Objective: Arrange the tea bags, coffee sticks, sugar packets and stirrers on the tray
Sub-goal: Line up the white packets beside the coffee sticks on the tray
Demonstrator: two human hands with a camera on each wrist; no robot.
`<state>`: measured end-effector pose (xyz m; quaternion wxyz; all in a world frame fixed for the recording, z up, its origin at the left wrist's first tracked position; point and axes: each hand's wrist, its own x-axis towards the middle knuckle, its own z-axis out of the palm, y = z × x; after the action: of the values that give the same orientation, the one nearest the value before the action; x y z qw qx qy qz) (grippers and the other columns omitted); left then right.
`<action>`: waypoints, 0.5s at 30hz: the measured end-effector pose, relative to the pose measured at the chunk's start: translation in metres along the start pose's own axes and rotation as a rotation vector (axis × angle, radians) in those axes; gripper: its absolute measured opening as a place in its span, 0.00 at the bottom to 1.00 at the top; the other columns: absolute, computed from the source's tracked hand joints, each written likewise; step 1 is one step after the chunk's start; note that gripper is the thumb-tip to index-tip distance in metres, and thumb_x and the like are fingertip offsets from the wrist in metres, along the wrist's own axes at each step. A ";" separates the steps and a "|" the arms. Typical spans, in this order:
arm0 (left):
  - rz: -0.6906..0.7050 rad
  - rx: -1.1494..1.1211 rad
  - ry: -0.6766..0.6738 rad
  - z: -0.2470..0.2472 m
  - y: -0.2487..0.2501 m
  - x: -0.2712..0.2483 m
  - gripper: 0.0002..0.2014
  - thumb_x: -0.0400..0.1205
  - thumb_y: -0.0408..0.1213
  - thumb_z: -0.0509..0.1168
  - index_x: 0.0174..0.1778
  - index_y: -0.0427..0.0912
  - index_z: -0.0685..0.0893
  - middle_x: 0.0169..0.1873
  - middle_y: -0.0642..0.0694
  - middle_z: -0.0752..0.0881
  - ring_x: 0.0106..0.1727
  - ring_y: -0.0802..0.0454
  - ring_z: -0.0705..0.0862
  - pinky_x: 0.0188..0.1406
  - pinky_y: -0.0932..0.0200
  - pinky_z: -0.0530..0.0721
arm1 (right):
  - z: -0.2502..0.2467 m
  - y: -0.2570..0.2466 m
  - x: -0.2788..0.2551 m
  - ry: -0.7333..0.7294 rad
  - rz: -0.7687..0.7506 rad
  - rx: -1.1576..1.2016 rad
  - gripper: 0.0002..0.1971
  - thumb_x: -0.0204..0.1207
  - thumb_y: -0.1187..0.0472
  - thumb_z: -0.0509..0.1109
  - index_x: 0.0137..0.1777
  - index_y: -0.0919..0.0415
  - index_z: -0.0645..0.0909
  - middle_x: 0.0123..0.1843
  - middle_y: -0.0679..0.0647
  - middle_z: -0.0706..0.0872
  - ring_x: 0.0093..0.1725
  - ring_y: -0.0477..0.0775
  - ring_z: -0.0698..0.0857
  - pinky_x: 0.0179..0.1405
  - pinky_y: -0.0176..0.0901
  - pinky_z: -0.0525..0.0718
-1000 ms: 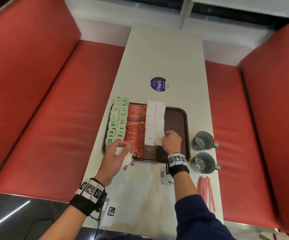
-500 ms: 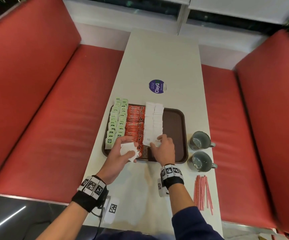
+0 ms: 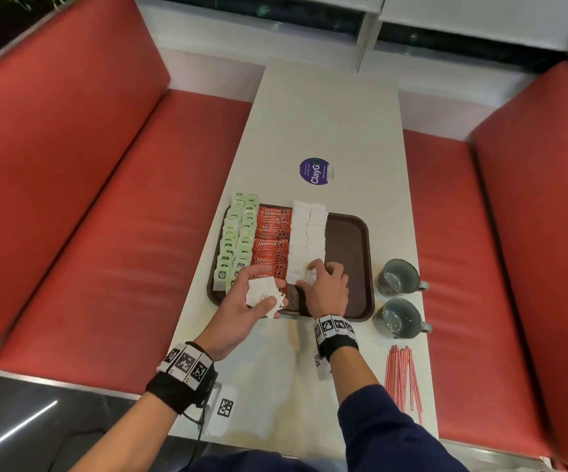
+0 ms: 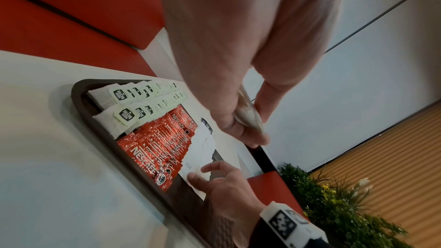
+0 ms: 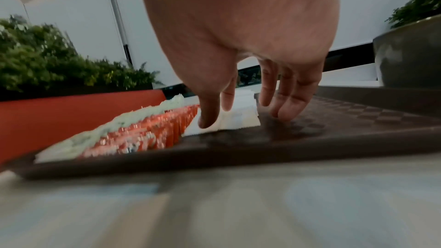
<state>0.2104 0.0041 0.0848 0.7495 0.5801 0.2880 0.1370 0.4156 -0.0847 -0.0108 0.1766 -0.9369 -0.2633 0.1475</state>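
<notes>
A brown tray (image 3: pixel 348 253) holds green tea bags (image 3: pixel 238 240) on its left, red coffee sticks (image 3: pixel 272 243) beside them, then two columns of white sugar packets (image 3: pixel 308 233). My left hand (image 3: pixel 241 301) hovers over the tray's near edge and grips a small stack of sugar packets (image 3: pixel 261 291), seen edge-on between thumb and fingers (image 4: pixel 248 118) in the left wrist view. My right hand (image 3: pixel 326 284) rests with relaxed fingers on the nearest sugar packets (image 5: pixel 238 120); its outer fingers touch the bare tray floor (image 5: pixel 358 116). Red-and-white stirrers (image 3: pixel 403 379) lie on the table at the near right.
Two grey cups (image 3: pixel 398 277) (image 3: pixel 400 318) stand just right of the tray. A round blue sticker (image 3: pixel 314 172) marks the white table (image 3: pixel 326 114) beyond the tray. Red bench seats (image 3: pixel 105 233) flank the table. The tray's right third shows bare brown floor.
My left hand has moved right and forward with its packets, now over the tray's near edge close to the right hand. The right hand stays at the near end of the sugar columns.
</notes>
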 end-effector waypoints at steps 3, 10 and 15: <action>0.010 -0.003 -0.021 -0.001 0.000 0.000 0.29 0.90 0.26 0.70 0.84 0.52 0.72 0.69 0.39 0.90 0.70 0.33 0.89 0.67 0.33 0.90 | -0.027 -0.013 -0.015 0.032 -0.075 0.374 0.13 0.84 0.42 0.79 0.63 0.43 0.85 0.69 0.49 0.85 0.67 0.52 0.85 0.66 0.58 0.88; 0.069 0.086 0.002 0.008 0.006 0.004 0.25 0.87 0.35 0.77 0.77 0.54 0.78 0.69 0.40 0.88 0.63 0.35 0.92 0.51 0.36 0.95 | -0.102 -0.048 -0.079 -0.307 -0.126 0.858 0.19 0.88 0.39 0.75 0.50 0.55 0.89 0.44 0.57 0.92 0.41 0.54 0.94 0.47 0.51 0.96; 0.092 0.196 0.091 0.015 0.011 0.007 0.21 0.81 0.39 0.83 0.65 0.57 0.83 0.52 0.44 0.94 0.46 0.42 0.94 0.35 0.47 0.91 | -0.111 -0.036 -0.086 -0.384 -0.108 0.924 0.18 0.86 0.45 0.80 0.51 0.61 0.86 0.47 0.63 0.91 0.41 0.51 0.93 0.44 0.44 0.89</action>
<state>0.2265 -0.0008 0.0954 0.6683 0.6563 0.3069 0.1687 0.3701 -0.1309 0.1193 0.5289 -0.7015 -0.2465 0.4092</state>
